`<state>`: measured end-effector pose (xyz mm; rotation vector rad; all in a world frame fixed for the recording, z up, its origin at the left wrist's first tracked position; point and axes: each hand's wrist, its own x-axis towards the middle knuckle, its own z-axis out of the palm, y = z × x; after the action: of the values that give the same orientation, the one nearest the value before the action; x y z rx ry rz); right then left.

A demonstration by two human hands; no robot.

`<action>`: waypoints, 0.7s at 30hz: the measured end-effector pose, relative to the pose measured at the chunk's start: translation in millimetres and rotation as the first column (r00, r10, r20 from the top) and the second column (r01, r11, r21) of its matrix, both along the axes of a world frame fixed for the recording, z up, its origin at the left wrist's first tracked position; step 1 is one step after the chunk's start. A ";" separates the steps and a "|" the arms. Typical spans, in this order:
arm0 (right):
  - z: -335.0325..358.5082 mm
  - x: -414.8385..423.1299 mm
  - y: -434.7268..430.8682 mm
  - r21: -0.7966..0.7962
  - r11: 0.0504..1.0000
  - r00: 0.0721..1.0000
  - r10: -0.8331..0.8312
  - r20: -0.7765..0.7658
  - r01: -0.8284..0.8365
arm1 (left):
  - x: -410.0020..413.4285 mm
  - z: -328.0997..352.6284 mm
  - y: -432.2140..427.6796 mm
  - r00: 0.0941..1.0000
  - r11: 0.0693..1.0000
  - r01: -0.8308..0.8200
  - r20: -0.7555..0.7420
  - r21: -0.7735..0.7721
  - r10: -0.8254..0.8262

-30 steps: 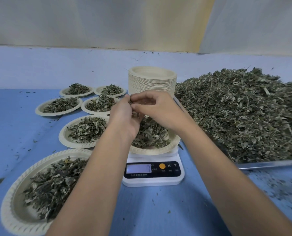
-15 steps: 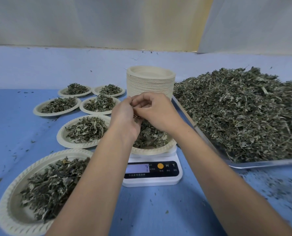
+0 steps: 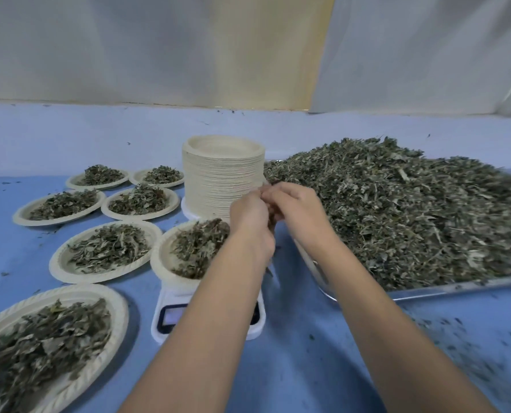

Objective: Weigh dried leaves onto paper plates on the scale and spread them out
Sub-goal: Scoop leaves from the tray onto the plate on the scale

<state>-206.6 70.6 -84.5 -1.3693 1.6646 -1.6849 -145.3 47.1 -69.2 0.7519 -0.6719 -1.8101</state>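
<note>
Above the blue table covering [image 3: 308, 368], just right of the scale, we held our left hand [image 3: 249, 216] and right hand [image 3: 299, 210] together, fingertips meeting. Both hands had their fingers curled inward and pinched a small dark clump of dried leaves [image 3: 273, 218] between them; our knuckles hid most of it, so we could not tell how much each hand held. The clump sat at the meeting point of the two hands, in front of the tall stack of empty cream paper plates [image 3: 223, 180] and beside the near left corner of the shallow metal tray [image 3: 457, 289]. That tray carried a large heap of grey-green dried leaves [image 3: 397, 210], to the right of our right hand and apart from it. Down and left of our left hand, a round cream paper plate [image 3: 159, 260] rested on the white digital kitchen scale [image 3: 171, 293] with a mound of leaves [image 3: 197, 248] on it. Our left forearm crossed the plate's right side and most of the scale's display, so we could not read the figure. Six more filled paper plates [image 3: 60, 269] lay to the left on the covering, well apart from both hands. Loose leaf crumbs [image 3: 457, 338] dotted the covering in front of the tray.
</note>
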 end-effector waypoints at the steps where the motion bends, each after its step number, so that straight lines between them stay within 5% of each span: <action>1: -2.6 -7.8 3.8 -0.018 0.996 0.994 -0.084 0.074 0.086 | -12.5 -1.7 4.1 1.000 0.999 0.030 -0.009 0.010 -0.030; 4: -10.6 -32.2 13.7 -0.029 0.939 0.913 -0.327 0.243 0.344 | -46.7 -7.0 18.3 0.989 0.989 0.143 -0.033 0.042 -0.142; 8: -17.4 -59.9 17.8 0.038 0.854 0.821 -0.510 0.256 0.519 | -72.7 -16.2 30.2 0.939 0.974 0.228 0.266 0.001 -0.220; 14: -21.4 -74.2 14.0 0.069 0.852 0.824 -0.521 0.224 0.519 | -81.8 -24.8 23.9 0.844 0.925 0.344 0.486 -0.163 -0.229; 21: -23.4 -69.9 12.2 0.040 0.896 0.860 -0.437 0.263 0.443 | -79.7 -29.9 17.3 0.724 0.894 0.437 0.628 -0.097 -0.286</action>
<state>-276.5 82.8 -107.9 -0.7500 1.8964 -2.0316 -224.9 64.4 -99.2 1.1004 -1.5332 -1.7775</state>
